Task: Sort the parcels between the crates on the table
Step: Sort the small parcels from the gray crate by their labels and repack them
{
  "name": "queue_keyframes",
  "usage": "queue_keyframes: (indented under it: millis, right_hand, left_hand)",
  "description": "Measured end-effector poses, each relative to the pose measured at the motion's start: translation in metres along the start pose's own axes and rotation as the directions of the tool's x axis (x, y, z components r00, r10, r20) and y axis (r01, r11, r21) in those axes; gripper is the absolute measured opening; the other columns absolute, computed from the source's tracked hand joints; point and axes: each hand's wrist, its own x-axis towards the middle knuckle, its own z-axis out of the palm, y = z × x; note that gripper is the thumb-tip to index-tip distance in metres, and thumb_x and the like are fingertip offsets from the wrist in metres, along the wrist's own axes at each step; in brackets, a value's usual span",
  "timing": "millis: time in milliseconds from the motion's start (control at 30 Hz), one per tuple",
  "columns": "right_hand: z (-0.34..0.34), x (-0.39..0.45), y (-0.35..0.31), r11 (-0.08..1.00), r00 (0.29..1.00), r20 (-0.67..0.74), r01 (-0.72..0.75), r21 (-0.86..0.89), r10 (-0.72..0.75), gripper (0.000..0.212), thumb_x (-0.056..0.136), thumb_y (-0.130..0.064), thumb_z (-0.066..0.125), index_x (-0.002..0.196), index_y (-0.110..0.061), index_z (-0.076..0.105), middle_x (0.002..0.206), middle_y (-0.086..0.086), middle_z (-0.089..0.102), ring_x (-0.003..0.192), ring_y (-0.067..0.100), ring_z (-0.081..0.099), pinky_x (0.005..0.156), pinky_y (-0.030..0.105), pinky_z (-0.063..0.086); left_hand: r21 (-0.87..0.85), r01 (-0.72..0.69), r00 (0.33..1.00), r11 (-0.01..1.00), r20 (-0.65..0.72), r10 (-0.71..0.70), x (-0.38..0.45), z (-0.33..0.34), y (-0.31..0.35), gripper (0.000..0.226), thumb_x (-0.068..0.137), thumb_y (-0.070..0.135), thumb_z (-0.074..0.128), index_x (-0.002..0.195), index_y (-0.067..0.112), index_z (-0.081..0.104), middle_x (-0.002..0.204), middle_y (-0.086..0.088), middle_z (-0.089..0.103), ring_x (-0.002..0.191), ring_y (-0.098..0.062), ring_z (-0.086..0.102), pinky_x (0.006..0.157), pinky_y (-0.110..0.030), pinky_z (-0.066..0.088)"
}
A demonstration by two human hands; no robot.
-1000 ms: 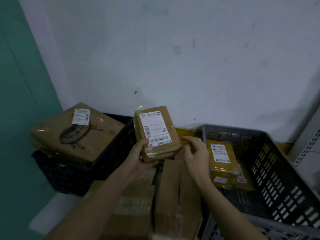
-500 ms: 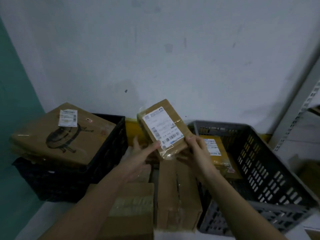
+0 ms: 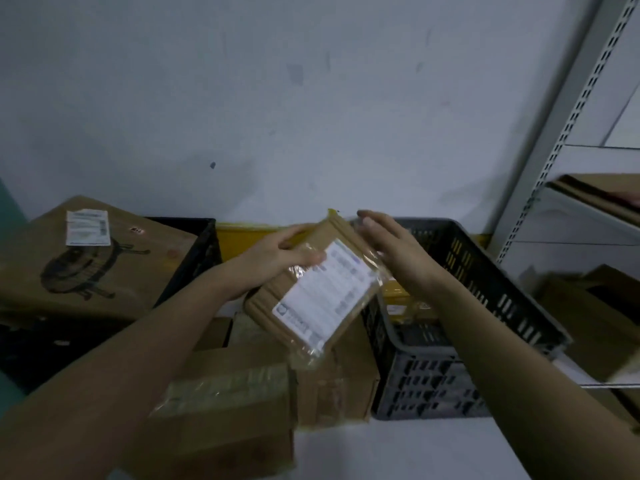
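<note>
You are facing a pale wall in dim light, with a white table below it carrying a black crate on the left and a grey crate on the right, and loose cardboard boxes between them. A big flat carton lies across the black crate.

The small brown parcel is in the air between the crates, over the loose boxes. Your left hand grips its upper left edge, thumb on the label face. Your right hand lies against the upper right edge with fingers nearly straight, steadying, not clasping.

It looks light and fairly stiff, a flat box under glossy film, so expect it to be slippery; hold it by the long edges, not the loose film at the corner.

Its long axis runs diagonally, from upper right down to lower left. The shipping label faces you.
</note>
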Motion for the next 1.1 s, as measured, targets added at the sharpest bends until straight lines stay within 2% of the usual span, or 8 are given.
queue_keyframes:
  millis: [67, 167, 267, 433, 567, 700, 967, 1100]
  right_hand:
    - [-0.006, 0.002, 0.010, 0.998, 0.996, -0.076, -0.029, 0.064, 0.034, 0.050, 0.095, -0.059, 0.048, 0.139, -0.035, 0.047, 0.131, -0.006, 0.057, 0.118, 0.019, 0.059, 0.094, 0.045, 0.053]
    - [-0.005, -0.009, 0.035, 0.987, 0.990, 0.084, -0.124, 0.106, 0.115, 0.061, 0.089, -0.070, 0.046, 0.145, -0.050, 0.031, 0.131, -0.017, 0.052, 0.117, 0.017, 0.057, 0.092, 0.049, 0.054]
    - [-0.008, -0.014, 0.063, 0.979, 0.990, 0.022, -0.142, 0.149, 0.140, 0.052, 0.094, -0.052, 0.056, 0.138, -0.051, 0.029, 0.127, -0.015, 0.056, 0.109, 0.011, 0.062, 0.083, 0.037, 0.059]
    - [-0.068, -0.005, 0.098, 0.959, 0.975, -0.124, -0.151, 0.241, 0.184, 0.056, 0.091, -0.043, 0.066, 0.139, -0.044, 0.037, 0.131, -0.002, 0.058, 0.109, 0.019, 0.066, 0.088, 0.046, 0.059]
    - [-0.131, 0.008, 0.116, 0.924, 0.950, -0.176, -0.188, 0.333, 0.257, 0.052, 0.095, -0.038, 0.062, 0.142, -0.035, 0.040, 0.129, -0.001, 0.059, 0.108, 0.023, 0.066, 0.077, 0.044, 0.062]
    - [-0.194, 0.028, 0.135, 0.925, 0.906, -0.310, -0.180, 0.333, 0.288, 0.050, 0.097, -0.036, 0.058, 0.143, -0.030, 0.039, 0.132, 0.003, 0.057, 0.114, 0.027, 0.062, 0.084, 0.054, 0.058]
    - [-0.264, 0.078, 0.172, 0.949, 0.817, -0.518, -0.315, -0.032, 0.254, 0.059, 0.096, -0.036, 0.055, 0.148, -0.033, 0.026, 0.144, 0.003, 0.051, 0.121, 0.028, 0.057, 0.097, 0.054, 0.051]
    - [-0.264, 0.103, 0.203, 0.803, 0.843, -0.522, -0.397, -0.446, 0.127, 0.050, 0.097, -0.035, 0.049, 0.139, -0.020, 0.027, 0.136, 0.017, 0.050, 0.111, 0.041, 0.057, 0.090, 0.050, 0.051]
  left_hand:
    - [-0.194, -0.016, 0.964, 0.981, -0.265, -0.037, 0.010, 0.007, -0.002, 0.059, 0.082, 0.038, 0.076, 0.134, 0.029, 0.050, 0.112, 0.000, 0.071, 0.086, -0.013, 0.073, 0.067, -0.026, 0.057]
    - [-0.355, -0.045, 0.866, 0.934, -0.480, -0.141, 0.038, 0.033, -0.008, 0.065, 0.088, 0.042, 0.070, 0.141, 0.026, 0.036, 0.112, 0.000, 0.066, 0.089, -0.016, 0.069, 0.064, -0.029, 0.053]
    - [-0.372, -0.028, 0.832, 0.928, -0.523, -0.184, 0.065, 0.071, -0.014, 0.071, 0.083, 0.049, 0.073, 0.140, 0.033, 0.034, 0.110, 0.003, 0.065, 0.092, -0.018, 0.068, 0.071, -0.035, 0.056]
    - [-0.361, 0.043, 0.877, 0.932, -0.434, -0.209, 0.106, 0.123, -0.011, 0.056, 0.086, 0.050, 0.069, 0.130, 0.037, 0.036, 0.113, 0.006, 0.063, 0.095, -0.015, 0.066, 0.067, -0.030, 0.053]
    - [-0.235, 0.066, 0.912, 0.970, -0.380, -0.154, 0.147, 0.151, -0.013, 0.064, 0.096, 0.058, 0.047, 0.152, 0.033, 0.030, 0.152, 0.004, 0.043, 0.133, -0.022, 0.047, 0.108, -0.044, 0.039]
    - [0.016, 0.214, 0.889, 0.977, -0.418, -0.188, 0.169, 0.176, -0.040, 0.061, 0.101, 0.051, 0.042, 0.155, 0.027, 0.025, 0.160, -0.002, 0.028, 0.145, -0.024, 0.029, 0.116, -0.042, 0.028]
    - [0.367, 0.398, 0.896, 0.841, -0.354, -0.270, 0.184, 0.217, -0.090, 0.070, 0.100, 0.023, 0.052, 0.156, 0.035, 0.010, 0.156, -0.008, 0.020, 0.125, -0.031, 0.049, 0.092, -0.038, 0.047]
    - [0.473, 0.425, 0.890, 0.772, -0.374, -0.260, 0.190, 0.218, -0.104, 0.072, 0.098, 0.013, 0.047, 0.156, 0.035, 0.010, 0.155, -0.012, 0.026, 0.118, -0.034, 0.053, 0.088, -0.041, 0.051]
